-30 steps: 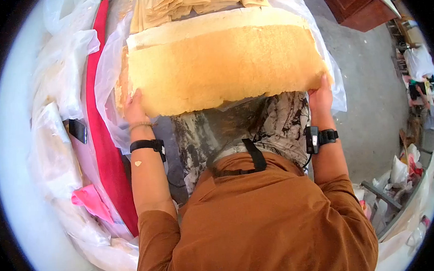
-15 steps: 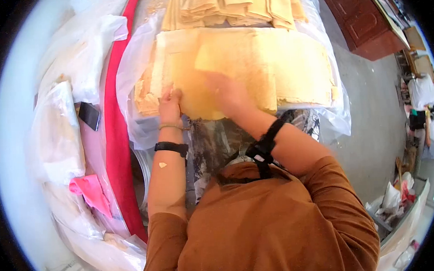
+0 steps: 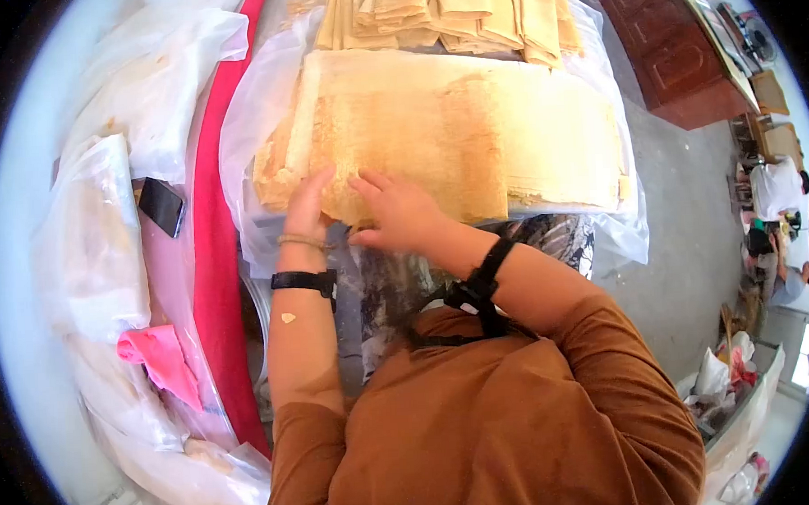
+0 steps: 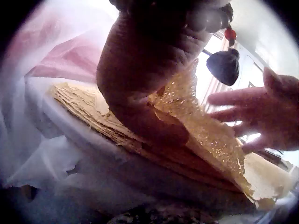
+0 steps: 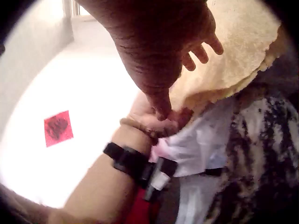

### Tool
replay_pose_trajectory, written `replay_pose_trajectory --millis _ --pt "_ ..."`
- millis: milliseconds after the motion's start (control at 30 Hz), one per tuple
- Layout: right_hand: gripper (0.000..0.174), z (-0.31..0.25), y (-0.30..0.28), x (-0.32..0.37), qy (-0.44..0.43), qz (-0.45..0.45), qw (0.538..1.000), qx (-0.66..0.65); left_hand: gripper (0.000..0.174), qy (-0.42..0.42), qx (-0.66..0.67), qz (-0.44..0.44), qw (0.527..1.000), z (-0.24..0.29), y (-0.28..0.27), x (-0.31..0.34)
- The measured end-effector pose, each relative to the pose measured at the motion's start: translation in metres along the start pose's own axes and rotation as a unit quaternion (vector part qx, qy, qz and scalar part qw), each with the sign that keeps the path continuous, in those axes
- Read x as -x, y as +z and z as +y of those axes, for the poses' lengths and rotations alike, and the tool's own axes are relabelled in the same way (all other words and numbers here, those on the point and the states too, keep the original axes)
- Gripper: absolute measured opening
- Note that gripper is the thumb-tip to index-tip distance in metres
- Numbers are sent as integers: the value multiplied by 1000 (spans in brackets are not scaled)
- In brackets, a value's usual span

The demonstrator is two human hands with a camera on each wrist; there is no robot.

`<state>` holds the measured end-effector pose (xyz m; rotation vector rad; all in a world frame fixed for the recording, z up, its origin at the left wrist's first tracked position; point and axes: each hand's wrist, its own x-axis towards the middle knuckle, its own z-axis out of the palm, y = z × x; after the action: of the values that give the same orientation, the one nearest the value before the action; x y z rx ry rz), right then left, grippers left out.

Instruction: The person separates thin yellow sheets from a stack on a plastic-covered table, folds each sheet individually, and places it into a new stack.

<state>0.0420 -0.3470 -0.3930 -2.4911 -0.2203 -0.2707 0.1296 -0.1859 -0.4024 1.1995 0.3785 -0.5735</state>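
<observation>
A thin golden pancake-like sheet (image 3: pixel 408 135) with ragged, flaky edges lies folded over a stack of similar sheets (image 3: pixel 562 142). My left hand (image 3: pixel 307 207) is at its near left edge. In the left wrist view, that hand's thumb and fingers curl round the lifted edge of the sheet (image 4: pixel 205 126). Close beside it is my right hand (image 3: pixel 398 212), fingers spread over the near edge of the sheet. The right wrist view shows the right hand (image 5: pixel 163 51) with straight fingers, holding nothing, its thumb near the left hand (image 5: pixel 161 123).
Folded yellow sheets (image 3: pixel 448 11) are piled behind the stack. Clear plastic (image 3: pixel 251 151) lines the table, with a red strip (image 3: pixel 213 216) along its left. Farther left are a phone (image 3: pixel 161 207) and a pink cloth (image 3: pixel 163 358). A brown cabinet (image 3: pixel 662 52) stands at the back right.
Earlier, both hands held the spread sheet by its two ends. The right hand then swept its end leftward over the sheet, and its fingers are now spread beside the left hand.
</observation>
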Motion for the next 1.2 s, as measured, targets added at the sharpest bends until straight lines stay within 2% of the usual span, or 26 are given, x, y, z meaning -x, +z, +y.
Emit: replay_pose_trajectory --millis 33,100,167,233,333,400,433,467,533,567,667,733,800,867,933,1067,1133,1200 --pt "60 3 -9 3 -14 -7 1000 -12 36 16 -31 7 999 -7 -7 -11" --pt "63 21 -43 8 79 122 988 -53 41 0 -41 -4 999 -19 -18 -26" --pt "63 63 -79 9 185 213 959 -11 42 -34 -33 -22 999 -29 -27 -34" --pt "54 102 -97 17 409 165 894 81 43 -32 -19 -11 999 -41 -28 -38" --pt "49 161 -94 34 448 82 890 -4 48 13 -46 22 999 -41 -4 -18" --pt "48 207 -85 29 396 139 889 -182 49 44 -37 38 998 -45 5 -7" --pt "48 187 -96 17 364 166 876 -270 48 52 -12 38 998 -50 6 -6" --pt "45 168 -114 7 389 183 882 -191 47 60 12 39 997 -54 8 -4" --pt "42 145 -133 -13 218 272 933 -84 46 52 64 75 994 -62 22 6" --pt "41 141 -138 -18 128 313 941 -28 45 48 89 92 991 -67 30 12" --pt "46 126 -143 -4 29 257 964 62 36 -44 34 85 995 -94 52 25" --pt "55 104 -136 36 7 27 999 -40 28 -89 35 28 995 -108 82 44" --pt "62 96 -127 73 -63 -53 997 -10 25 -95 77 -29 992 -120 110 62" --pt "65 97 -130 102 -24 -68 997 2 27 -90 80 -77 990 -127 123 67" --pt "68 101 -140 123 2 -71 997 22 29 -117 56 -85 988 -126 130 66" --pt "55 113 -149 138 -4 20 999 37 33 -150 25 -150 977 -121 160 85" --pt "46 134 -142 145 18 59 998 11 33 -194 -61 -253 946 -112 172 100" --pt "39 142 -144 151 86 69 993 -50 32 -225 -168 -322 904 -83 185 123"
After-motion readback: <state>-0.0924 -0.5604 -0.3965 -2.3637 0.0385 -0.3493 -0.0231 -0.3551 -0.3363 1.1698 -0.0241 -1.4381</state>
